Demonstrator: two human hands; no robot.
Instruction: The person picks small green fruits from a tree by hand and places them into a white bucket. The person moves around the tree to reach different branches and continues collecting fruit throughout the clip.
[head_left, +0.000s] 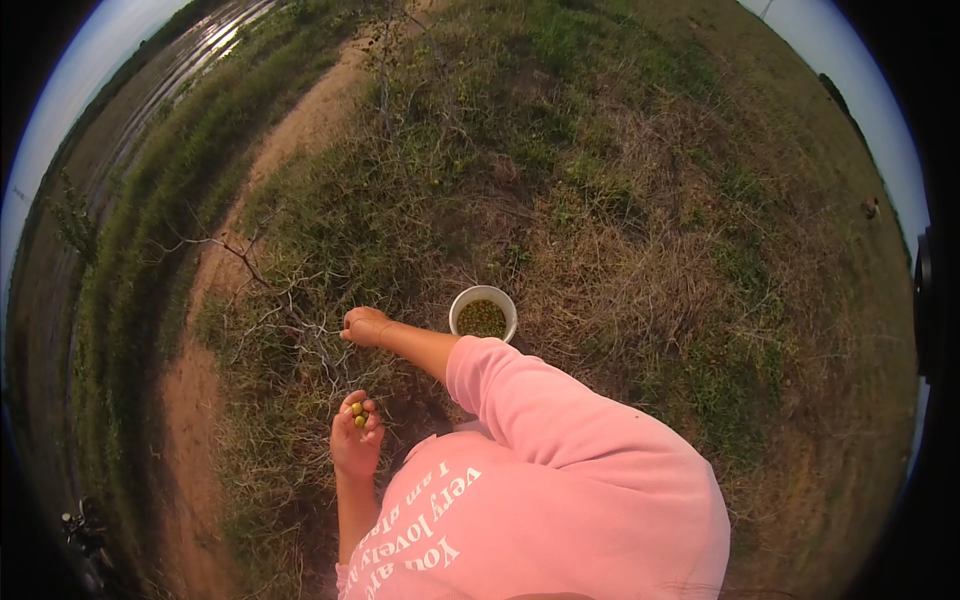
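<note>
Several small yellow-green round fruits (359, 415) rest in my left hand (356, 442), palm up with its fingers curled around them. Just beyond it, my right hand (365, 327) reaches across to the edge of a thorny-looking shrub with bare grey branches (300, 319). Its fingers are bent, and whatever may be between them is hidden. A round white bucket (454, 315) stands on the grass beyond my right forearm. Many small green and reddish-brown fruits (482, 319) lie inside it; my sleeve is close to its near rim.
Dry and green grass (637, 247) covers the ground around me. A bare dirt path (191, 405) runs along the left, with water (217, 37) beyond it. A leafless-looking bush (386, 75) stands ahead. A motorcycle (86, 532) is partly visible at lower left.
</note>
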